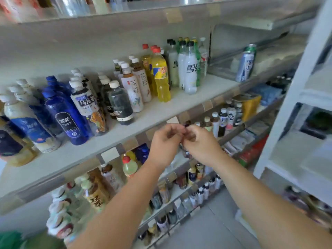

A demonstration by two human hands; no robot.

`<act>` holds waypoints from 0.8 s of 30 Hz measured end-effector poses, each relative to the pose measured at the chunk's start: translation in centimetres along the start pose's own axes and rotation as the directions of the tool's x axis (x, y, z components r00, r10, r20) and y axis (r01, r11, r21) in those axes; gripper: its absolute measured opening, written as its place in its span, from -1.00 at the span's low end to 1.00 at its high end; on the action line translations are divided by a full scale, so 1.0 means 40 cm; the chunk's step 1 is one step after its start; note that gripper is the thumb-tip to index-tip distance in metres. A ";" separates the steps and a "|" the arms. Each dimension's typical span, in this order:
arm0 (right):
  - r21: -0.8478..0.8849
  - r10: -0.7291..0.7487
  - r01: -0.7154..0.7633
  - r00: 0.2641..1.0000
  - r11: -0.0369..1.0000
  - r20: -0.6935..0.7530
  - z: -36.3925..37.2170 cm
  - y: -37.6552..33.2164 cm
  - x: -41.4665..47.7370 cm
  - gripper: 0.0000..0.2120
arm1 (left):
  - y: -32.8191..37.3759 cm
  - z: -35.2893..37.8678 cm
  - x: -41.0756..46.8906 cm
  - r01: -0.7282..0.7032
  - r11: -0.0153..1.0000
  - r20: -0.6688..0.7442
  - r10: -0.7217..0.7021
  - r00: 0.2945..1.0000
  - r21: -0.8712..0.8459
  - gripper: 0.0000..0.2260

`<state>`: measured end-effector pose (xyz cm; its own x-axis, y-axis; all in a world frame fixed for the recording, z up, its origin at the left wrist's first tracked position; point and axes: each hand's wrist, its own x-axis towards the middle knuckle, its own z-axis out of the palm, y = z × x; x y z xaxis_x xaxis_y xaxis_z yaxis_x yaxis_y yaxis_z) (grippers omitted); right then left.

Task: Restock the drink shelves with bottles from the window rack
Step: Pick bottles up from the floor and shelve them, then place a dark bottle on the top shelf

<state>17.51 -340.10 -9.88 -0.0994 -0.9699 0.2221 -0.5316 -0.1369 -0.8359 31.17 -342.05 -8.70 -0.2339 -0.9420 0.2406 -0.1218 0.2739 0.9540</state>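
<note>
Nearest, both hands meet just off the front edge of the middle shelf [197, 94]. The left hand [164, 143] and right hand [202, 143] each curl their fingers round one small dark bottle [186, 153], pinching it near its purple cap [187, 125]. Most of the bottle is hidden behind them. Holding it with both hands probably steadies it upright while a slot is chosen, or checks that the cap is tight; I cannot tell which.

Beyond them, the lower shelf [239, 131] carries small dark-and-white bottles near its right end, which look like the closest match.

On the middle shelf the stock stands in rows by kind, labels outward so each kind can be read: blue bottles [66, 115] toward the left end, tea bottles [133, 90] mid-shelf, then a yellow bottle [160, 78] and white bottles [190, 72]. Bare board runs along the front edge to the right end.

Farthest, a can [246, 63] stands alone at the far right corner.
</note>
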 end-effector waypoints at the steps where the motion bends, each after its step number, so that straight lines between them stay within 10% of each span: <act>1: 0.006 0.029 -0.029 0.999 1.000 -0.022 0.007 0.023 -0.050 -0.91 | -0.014 0.016 -0.033 0.013 1.000 0.044 -0.012 0.999 -0.023 -0.81; 11: 0.059 0.460 -0.472 0.815 0.880 -0.351 -0.064 0.315 -0.646 -0.83 | -0.248 0.320 -0.430 0.256 0.965 0.447 -0.204 0.871 -0.058 -0.76; 24: -0.027 0.604 -0.673 0.679 0.739 -0.417 -0.018 0.698 -0.986 -0.82 | -0.578 0.657 -0.705 0.307 0.946 0.664 -0.295 0.687 0.102 -0.76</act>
<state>5.99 -305.54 -41.63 -0.7390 -0.6579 -0.1449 -0.3486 0.5575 -0.7534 15.22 -316.72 -42.26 -0.7653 -0.5995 -0.2344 -0.2856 -0.0101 0.9583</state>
